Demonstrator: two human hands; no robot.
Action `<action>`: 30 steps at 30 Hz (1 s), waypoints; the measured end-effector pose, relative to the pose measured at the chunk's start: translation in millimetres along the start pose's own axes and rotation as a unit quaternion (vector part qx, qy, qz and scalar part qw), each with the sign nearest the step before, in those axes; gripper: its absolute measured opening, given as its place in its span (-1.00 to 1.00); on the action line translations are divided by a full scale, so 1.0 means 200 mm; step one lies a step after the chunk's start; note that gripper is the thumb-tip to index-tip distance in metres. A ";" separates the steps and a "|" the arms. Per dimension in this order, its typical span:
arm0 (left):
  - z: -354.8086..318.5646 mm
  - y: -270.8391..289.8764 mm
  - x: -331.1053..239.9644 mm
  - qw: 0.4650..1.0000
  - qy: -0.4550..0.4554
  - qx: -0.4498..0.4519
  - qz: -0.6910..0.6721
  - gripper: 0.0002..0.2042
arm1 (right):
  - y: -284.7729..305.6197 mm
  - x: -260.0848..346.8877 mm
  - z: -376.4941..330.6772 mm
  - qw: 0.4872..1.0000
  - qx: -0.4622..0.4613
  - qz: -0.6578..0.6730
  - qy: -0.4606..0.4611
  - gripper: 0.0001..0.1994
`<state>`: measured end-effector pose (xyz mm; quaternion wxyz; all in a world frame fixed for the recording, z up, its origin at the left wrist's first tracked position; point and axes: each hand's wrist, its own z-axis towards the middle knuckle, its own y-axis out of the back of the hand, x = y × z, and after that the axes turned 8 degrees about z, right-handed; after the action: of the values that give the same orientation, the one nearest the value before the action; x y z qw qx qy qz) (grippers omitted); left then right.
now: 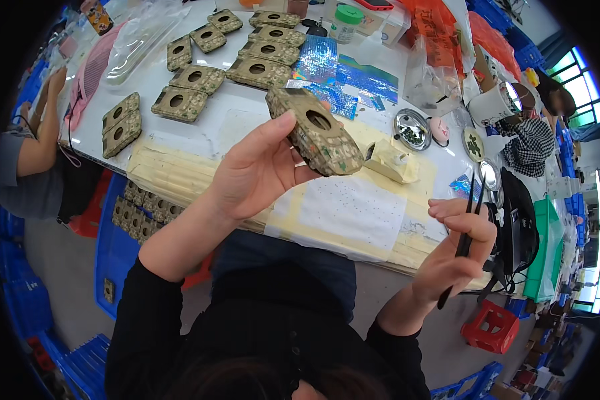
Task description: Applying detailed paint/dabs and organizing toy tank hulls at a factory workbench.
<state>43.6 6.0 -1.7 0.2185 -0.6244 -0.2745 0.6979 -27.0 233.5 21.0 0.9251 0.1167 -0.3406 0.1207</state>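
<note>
My left hand (257, 167) is closed round a camouflage-patterned toy tank hull (327, 145), thumb on its top edge and fingers beneath. The hull is tilted above the table, and a round hole shows in its top. Black tweezers (463, 245) rest in my right hand (455, 260), their two tips pointing up and standing apart. My right hand is over the table's front right edge, away from the hull. Below the hull lies a white sheet (353, 213) with many tiny dark specks. A small cream-coloured block (392, 162) is just right of the hull.
More camouflage hulls (259, 70) stand in rows at the back left. Shiny blue film sheets (317, 59), a round tin (412, 130) with small dark bits and a green-lidded jar (345, 25) lie behind. A blue tray (107, 247) with hulls is below left. Other people sit nearby.
</note>
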 end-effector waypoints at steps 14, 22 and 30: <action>0.25 0.12 -0.07 0.998 0.019 -0.027 -0.060 -0.64 | -0.06 0.43 0.14 0.842 0.202 0.497 0.056 -0.35; 0.24 0.13 -0.07 0.997 0.020 -0.027 -0.070 -0.65 | -0.07 0.43 0.22 0.808 0.283 0.506 0.107 -0.56; 0.23 0.14 -0.06 0.998 0.017 -0.028 -0.060 -0.55 | 0.01 0.40 0.21 0.780 0.346 0.492 0.173 -0.59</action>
<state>0.1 -27.7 -7.7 0.2473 -0.6245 -0.3267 0.6649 5.5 234.2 104.7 0.6803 0.2225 -0.1209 0.6878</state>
